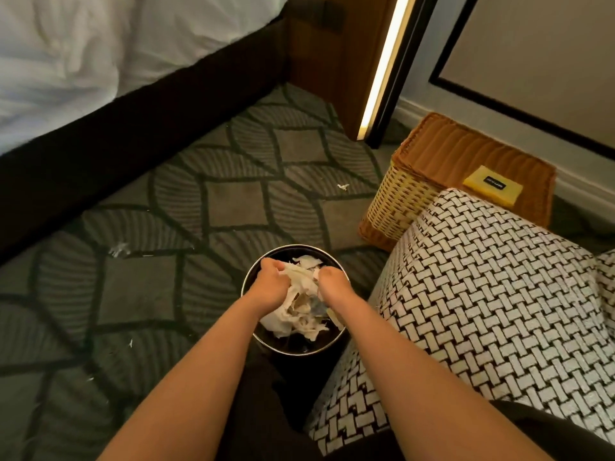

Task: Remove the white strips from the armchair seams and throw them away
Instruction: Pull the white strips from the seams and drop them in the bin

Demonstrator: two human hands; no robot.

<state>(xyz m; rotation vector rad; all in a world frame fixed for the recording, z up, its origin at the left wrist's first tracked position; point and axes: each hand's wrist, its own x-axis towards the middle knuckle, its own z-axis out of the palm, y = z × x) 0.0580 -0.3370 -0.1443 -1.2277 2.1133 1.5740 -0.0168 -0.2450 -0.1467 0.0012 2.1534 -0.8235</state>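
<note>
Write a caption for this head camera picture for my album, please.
The left hand and right hand grip crumpled white strips in a black bin beside the patterned armchair.

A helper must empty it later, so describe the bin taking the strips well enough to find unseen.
From the white bed, look across the patterned carpet to the black-and-white woven armchair. The bin stands on the floor beside its arm, on the bed side. Unlike the tan wicker basket beyond it, it is round, black and shiny-rimmed, heaped with crumpled white strips.
</note>
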